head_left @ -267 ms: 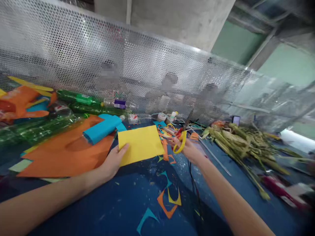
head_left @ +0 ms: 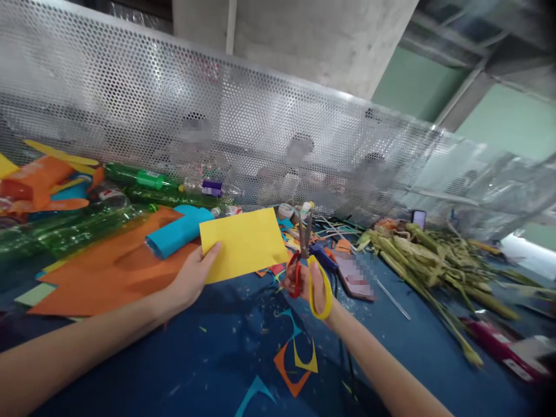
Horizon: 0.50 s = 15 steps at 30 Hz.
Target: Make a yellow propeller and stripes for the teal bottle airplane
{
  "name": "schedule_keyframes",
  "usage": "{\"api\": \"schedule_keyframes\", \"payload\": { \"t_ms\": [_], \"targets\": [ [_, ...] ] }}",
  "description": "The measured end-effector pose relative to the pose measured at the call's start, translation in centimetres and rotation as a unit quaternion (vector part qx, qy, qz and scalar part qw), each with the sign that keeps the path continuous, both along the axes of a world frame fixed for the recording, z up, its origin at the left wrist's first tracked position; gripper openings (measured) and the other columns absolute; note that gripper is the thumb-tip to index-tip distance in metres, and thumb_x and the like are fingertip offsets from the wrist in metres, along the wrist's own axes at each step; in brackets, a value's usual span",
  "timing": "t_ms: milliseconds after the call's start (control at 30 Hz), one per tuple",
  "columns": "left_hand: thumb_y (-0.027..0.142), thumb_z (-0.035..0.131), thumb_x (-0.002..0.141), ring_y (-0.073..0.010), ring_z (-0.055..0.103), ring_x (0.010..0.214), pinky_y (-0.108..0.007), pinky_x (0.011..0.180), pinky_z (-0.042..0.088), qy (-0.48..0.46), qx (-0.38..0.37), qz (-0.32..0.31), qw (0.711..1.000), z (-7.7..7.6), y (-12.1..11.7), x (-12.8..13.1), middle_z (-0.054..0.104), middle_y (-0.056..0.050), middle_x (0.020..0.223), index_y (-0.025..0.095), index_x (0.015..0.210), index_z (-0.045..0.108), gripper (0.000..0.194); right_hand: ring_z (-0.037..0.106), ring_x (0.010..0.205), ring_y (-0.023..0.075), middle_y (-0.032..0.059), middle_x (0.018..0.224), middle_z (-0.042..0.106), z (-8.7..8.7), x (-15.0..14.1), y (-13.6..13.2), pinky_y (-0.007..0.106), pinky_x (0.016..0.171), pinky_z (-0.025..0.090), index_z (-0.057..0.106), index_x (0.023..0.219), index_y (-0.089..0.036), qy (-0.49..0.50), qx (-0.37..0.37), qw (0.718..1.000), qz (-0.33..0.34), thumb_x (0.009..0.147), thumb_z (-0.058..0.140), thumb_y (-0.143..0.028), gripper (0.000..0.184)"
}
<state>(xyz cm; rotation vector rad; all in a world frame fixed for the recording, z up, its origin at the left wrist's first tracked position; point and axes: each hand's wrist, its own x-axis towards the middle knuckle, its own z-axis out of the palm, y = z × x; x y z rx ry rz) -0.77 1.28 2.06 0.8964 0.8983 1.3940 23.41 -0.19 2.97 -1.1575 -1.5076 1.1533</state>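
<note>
- A perforated metal panel [head_left: 130, 87] ran along the far side from ten o'clock to two, with blurred figures showing in it or through it; I couldn't tell which.
- At ten o'clock, green plastic bottles [head_left: 91, 229] lay on their sides, and an orange sheet [head_left: 108, 284] spread over other paper nearer me.
- A blue paper roll [head_left: 178, 234] rested partly on that sheet, towards eleven.
- My left hand [head_left: 191, 275], also at eleven, gripped the yellow sheet [head_left: 243, 243] by its left edge, thumb on top, holding it out towards twelve.
- Below it, the dark blue table [head_left: 208, 359] was flecked with tiny bits.
- Cut paper scraps [head_left: 295, 387] in blue, orange and yellow lay close to me at twelve.
- A concrete column [head_left: 304, 40] rose behind the panel at twelve.
- My right hand [head_left: 304, 282], just past twelve, gripped scissors [head_left: 305, 250] by their red and yellow loops, blades parted and pointing away, just beside the yellow sheet.
- Pale green wall [head_left: 417, 81] showed high at one o'clock.
- Dry stalks [head_left: 430, 249] were heaped at two.
</note>
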Motion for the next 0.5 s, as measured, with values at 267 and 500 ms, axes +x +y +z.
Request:
{"api": "schedule_keyframes", "payload": {
  "t_ms": [267,500],
  "targets": [
    [0.04,0.056,0.08,-0.0269,0.057,0.105,-0.033,0.079,0.052,0.078,0.156,0.082,0.981,2.6,2.2,-0.1,0.061,-0.01,0.116,0.016,0.119,0.054,0.045,0.04,0.045,0.0108,-0.003,0.054,0.041,-0.3,-1.1,-2.4,0.035,0.062,0.051,0.053,0.077,-0.019,0.034,-0.065,0.995,0.066,0.066,0.03,-0.081,0.067],
    [0.044,0.053,0.081,-0.0275,0.06,0.099,-0.033,0.075,0.053,0.148,0.17,0.089,0.97,2.9,2.0,0.4,0.063,-0.01,0.112,0.016,0.118,0.054,0.047,0.039,0.049,0.0099,-0.0037,0.058,0.038,-0.6,-0.9,-3.1,0.03,0.059,0.05,0.05,0.078,-0.017,-0.039,-0.019,0.996,0.081,0.076,0.03,-0.073,0.059]
  ]
}}
